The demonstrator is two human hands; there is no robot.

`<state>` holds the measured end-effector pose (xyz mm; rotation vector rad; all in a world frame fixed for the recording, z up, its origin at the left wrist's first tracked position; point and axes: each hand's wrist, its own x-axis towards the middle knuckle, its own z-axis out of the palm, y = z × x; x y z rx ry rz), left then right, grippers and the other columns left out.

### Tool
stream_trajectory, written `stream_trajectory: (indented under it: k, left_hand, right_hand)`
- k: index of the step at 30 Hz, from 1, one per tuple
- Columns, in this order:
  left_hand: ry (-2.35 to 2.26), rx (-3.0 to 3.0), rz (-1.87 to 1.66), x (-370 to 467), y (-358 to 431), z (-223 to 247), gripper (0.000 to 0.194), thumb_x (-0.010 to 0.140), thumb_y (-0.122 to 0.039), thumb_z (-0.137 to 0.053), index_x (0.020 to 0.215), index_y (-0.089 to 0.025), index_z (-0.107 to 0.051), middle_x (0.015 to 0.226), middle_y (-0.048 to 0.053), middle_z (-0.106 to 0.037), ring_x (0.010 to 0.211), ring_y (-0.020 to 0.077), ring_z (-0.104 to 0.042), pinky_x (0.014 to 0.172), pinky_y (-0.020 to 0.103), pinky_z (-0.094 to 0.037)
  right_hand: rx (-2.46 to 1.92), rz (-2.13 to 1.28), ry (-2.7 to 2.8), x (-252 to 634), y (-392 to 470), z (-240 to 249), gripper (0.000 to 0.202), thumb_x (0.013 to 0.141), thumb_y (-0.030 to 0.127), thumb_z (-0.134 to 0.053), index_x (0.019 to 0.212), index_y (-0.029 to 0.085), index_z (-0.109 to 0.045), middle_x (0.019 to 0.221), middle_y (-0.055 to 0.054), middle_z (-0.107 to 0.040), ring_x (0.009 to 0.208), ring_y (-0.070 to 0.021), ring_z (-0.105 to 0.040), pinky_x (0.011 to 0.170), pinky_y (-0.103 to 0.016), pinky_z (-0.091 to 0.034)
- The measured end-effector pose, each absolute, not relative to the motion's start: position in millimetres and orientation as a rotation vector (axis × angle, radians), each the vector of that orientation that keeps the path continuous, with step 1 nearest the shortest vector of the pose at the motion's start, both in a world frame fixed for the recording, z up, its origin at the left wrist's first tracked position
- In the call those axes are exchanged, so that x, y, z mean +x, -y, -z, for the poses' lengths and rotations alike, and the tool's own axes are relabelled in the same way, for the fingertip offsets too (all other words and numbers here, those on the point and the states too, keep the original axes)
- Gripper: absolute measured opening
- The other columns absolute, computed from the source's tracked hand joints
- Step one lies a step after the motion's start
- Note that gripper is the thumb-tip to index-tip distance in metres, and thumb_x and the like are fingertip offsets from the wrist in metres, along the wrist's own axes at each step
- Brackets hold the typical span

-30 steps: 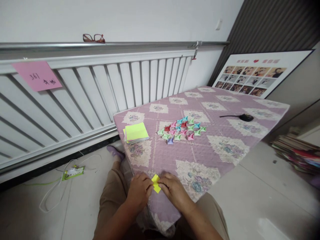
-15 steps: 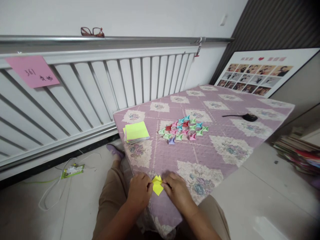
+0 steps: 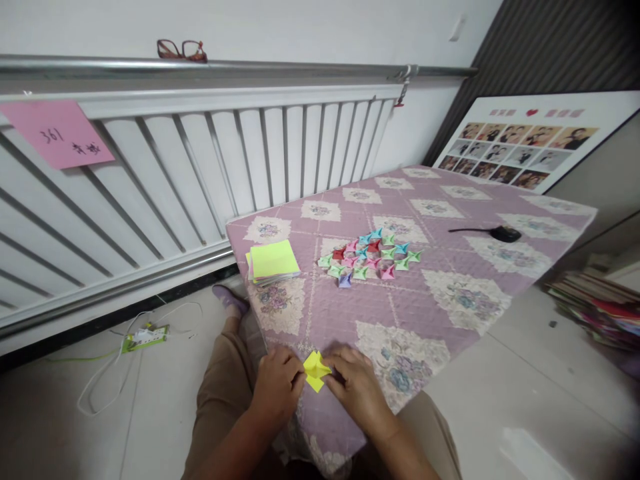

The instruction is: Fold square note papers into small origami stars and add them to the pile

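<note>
A small folded piece of yellow paper [image 3: 315, 371] lies at the near end of the table, between my two hands. My left hand [image 3: 280, 383] pinches its left corner with curled fingers. On the opposite side my right hand [image 3: 355, 381] grips the right corner between thumb and fingers. The paper's upper part stands partly opened, with a pointed flap toward me. Beyond it, several small folded paper pieces [image 3: 373, 247] in green, pink, red, blue and purple sit in rows. A stack of square paper sheets [image 3: 274, 260], yellow-green on top, rests at the table's left edge.
The table [image 3: 345, 313] wears a purple floral cloth. A black object with a thin handle [image 3: 505, 233] lies toward the right. A white radiator [image 3: 260, 153] runs behind, with glasses [image 3: 181, 51] on the pipe above. A power strip [image 3: 145, 339] is on the floor at left.
The yellow paper's upper folds have spread wider, showing a hollow in the middle. My right fingers have shifted slightly at its right corner. The view has tilted a little.
</note>
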<state>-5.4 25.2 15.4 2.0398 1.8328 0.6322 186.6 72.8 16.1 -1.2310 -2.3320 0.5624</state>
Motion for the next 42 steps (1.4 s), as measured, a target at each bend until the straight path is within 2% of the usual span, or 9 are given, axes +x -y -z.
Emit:
stream_trajectory:
  k: [6, 11, 17, 25, 31, 37, 42]
  left_hand:
    - [-1.827, 2.094, -0.562, -5, -26, -18, 0.011, 0.086, -0.018, -0.054, 0.084, -0.022, -0.064, 0.093, 0.002, -0.061, 0.092, 0.0195, -0.051, 0.084, 0.035, -0.036]
    - [-1.727, 2.174, -0.414, -1, -29, -28, 0.024, 0.089, -0.016, -0.046, 0.103, -0.026, -0.063, 0.101, 0.002, -0.06, 0.098, 0.0202, -0.049, 0.09, 0.037, -0.034]
    - [-1.696, 2.207, -0.315, 5, -31, -35, 0.033, 0.088, -0.013, -0.043, 0.109, -0.029, -0.063, 0.1, 0.002, -0.06, 0.095, 0.0203, -0.05, 0.086, 0.037, -0.035]
    - [-1.69, 2.219, -0.35, 4, -30, -29, 0.028, 0.09, -0.018, -0.046, 0.107, -0.029, -0.065, 0.1, 0.003, -0.06, 0.097, 0.0202, -0.05, 0.086, 0.036, -0.035]
    - [-1.739, 2.092, -0.508, 9, -30, -27, 0.021, 0.089, -0.022, -0.05, 0.098, -0.028, -0.068, 0.098, 0.002, -0.062, 0.096, 0.0201, -0.052, 0.087, 0.038, -0.033]
    - [-1.825, 1.993, -0.51, 15, -33, -30, 0.018, 0.087, -0.021, -0.05, 0.082, -0.023, -0.067, 0.09, 0.002, -0.062, 0.091, 0.0197, -0.054, 0.085, 0.038, -0.033]
    - [-1.879, 1.976, -0.469, 17, -35, -30, 0.017, 0.086, -0.021, -0.049, 0.08, -0.022, -0.065, 0.09, 0.002, -0.062, 0.092, 0.0201, -0.054, 0.084, 0.038, -0.032]
  right_hand:
    - [-1.148, -0.516, 2.398, 187, -71, -17, 0.019, 0.08, 0.018, -0.065, 0.094, 0.03, -0.066, 0.096, -0.001, -0.064, 0.094, -0.0197, -0.055, 0.082, -0.035, -0.036]
    - [-1.104, -0.494, 2.431, 187, -72, -17, 0.023, 0.082, 0.019, -0.062, 0.1, 0.034, -0.067, 0.094, 0.0, -0.063, 0.093, -0.0189, -0.054, 0.08, -0.034, -0.036]
    - [-1.116, -0.541, 2.437, 188, -72, -19, 0.026, 0.082, 0.017, -0.063, 0.1, 0.035, -0.067, 0.095, 0.0, -0.062, 0.095, -0.0197, -0.053, 0.081, -0.036, -0.035]
    - [-1.172, -0.575, 2.328, 188, -72, -17, 0.011, 0.076, 0.017, -0.07, 0.082, 0.025, -0.064, 0.092, -0.001, -0.062, 0.092, -0.0202, -0.055, 0.082, -0.036, -0.039]
    - [-1.165, -0.554, 2.311, 187, -73, -17, 0.003, 0.083, 0.023, -0.064, 0.08, 0.025, -0.062, 0.09, -0.001, -0.061, 0.089, -0.0195, -0.054, 0.081, -0.035, -0.04]
    - [-1.224, -0.554, 2.347, 184, -74, -21, 0.009, 0.087, 0.025, -0.058, 0.078, 0.023, -0.06, 0.087, -0.002, -0.059, 0.086, -0.0192, -0.052, 0.079, -0.034, -0.038]
    - [-1.274, -0.537, 2.358, 180, -76, -21, 0.014, 0.088, 0.028, -0.056, 0.076, 0.023, -0.062, 0.085, -0.002, -0.059, 0.084, -0.0188, -0.052, 0.076, -0.033, -0.036]
